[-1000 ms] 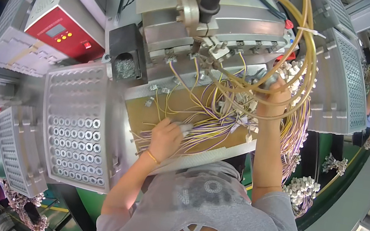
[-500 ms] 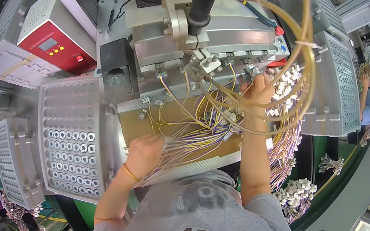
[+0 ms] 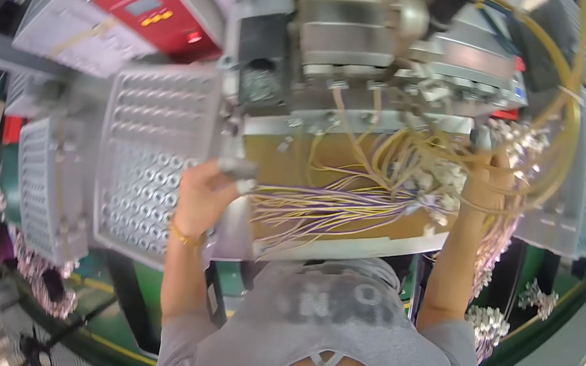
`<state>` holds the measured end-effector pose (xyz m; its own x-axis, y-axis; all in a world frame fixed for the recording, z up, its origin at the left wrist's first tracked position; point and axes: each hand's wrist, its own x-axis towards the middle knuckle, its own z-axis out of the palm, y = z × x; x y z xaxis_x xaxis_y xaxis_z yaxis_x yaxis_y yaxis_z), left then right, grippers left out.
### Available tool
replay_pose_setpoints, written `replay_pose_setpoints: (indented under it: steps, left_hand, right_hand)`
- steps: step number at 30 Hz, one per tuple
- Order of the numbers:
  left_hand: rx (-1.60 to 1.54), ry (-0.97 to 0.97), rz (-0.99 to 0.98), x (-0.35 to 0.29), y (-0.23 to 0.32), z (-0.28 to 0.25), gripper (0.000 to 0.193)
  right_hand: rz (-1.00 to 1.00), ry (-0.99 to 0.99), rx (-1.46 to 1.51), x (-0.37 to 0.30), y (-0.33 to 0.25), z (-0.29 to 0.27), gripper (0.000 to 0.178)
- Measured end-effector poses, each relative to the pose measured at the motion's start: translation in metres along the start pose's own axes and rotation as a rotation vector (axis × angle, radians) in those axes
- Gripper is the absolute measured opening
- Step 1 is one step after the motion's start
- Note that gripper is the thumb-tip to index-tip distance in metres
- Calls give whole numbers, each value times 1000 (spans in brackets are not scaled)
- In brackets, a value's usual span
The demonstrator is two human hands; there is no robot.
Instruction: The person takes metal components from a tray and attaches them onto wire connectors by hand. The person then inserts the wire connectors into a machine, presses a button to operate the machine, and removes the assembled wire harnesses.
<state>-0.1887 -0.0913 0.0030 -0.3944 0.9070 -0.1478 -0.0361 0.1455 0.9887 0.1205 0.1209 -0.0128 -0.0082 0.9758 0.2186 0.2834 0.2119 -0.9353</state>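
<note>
My left hand (image 3: 206, 195), with a yellow band at the wrist, is at the left end of the wire bundle, beside the plastic tray. Its grey-covered finger and thumb are stretched toward the wires with a small gap between them, slightly blurred. Yellow, white and purple wires (image 3: 335, 210) lie across the brown work board (image 3: 273, 160). My right hand (image 3: 496, 176) is at the board's far right, partly behind looped yellow tubes. Its fingers are bent together at a grey tip; whatever they hold is hidden. White connectors (image 3: 443, 178) cluster just left of it.
A metal clamping fixture (image 3: 345, 43) spans the back. Left stand a red-fronted control box (image 3: 157, 18) and a tray (image 3: 114, 151) with rows of metal rings. Yellow tubes (image 3: 566, 145) hang at the right. Other people work at both far sides.
My view has turned, so the scene sits further right. My left hand has shifted left from over the wires to the tray's edge, its fingers uncurling. My right hand has come away from the fixture's end.
</note>
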Motion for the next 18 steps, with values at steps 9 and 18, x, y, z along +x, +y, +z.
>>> replay_pose_setpoints:
  steps: [9, 18]
  left_hand:
    - [755, 238, 709, -10, 7, 22, 32]
    - [2031, 932, -392, -2, -111, -216, 41]
  right_hand:
    - [-292, -938, 115, -90, -85, 123, 19]
    - [-220, -943, 211, -84, -92, 92, 16]
